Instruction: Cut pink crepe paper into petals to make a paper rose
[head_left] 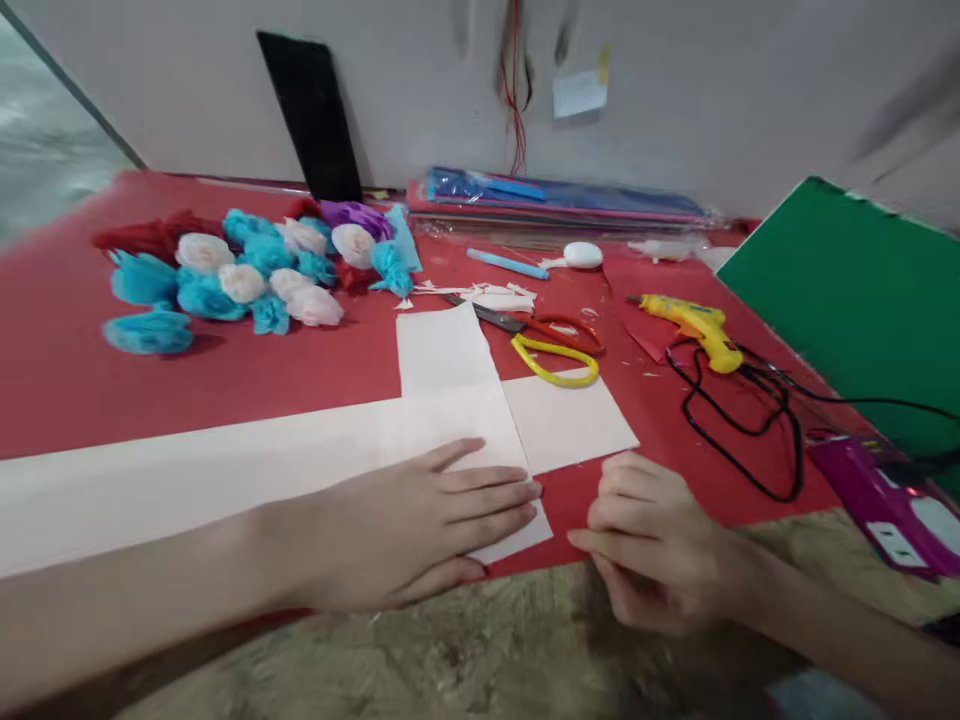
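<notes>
My left hand (pixel 465 520) lies flat with its fingers stretched out on a long white paper strip (pixel 300 450), near the strip's right end. Two shorter white pieces adjoin it: an upright piece (pixel 442 350) reaches away from me, and another piece (pixel 562 420) extends to the right. My right hand (pixel 652 540) is closed, fingers curled, by the near edge of the red sheet; whatever its fingers may hold is hidden. Beyond the papers lie scissors (pixel 555 350) with one red and one yellow handle loop, near white paper scraps (pixel 495 297).
Blue, white, red and purple crepe-paper flowers (pixel 262 260) cluster at the left. A yellow glue gun (pixel 697 330) with a black cord lies right, near a green board (pixel 847 300) and a magenta power strip (pixel 885 510). A blue pen (pixel 508 263) lies farther back.
</notes>
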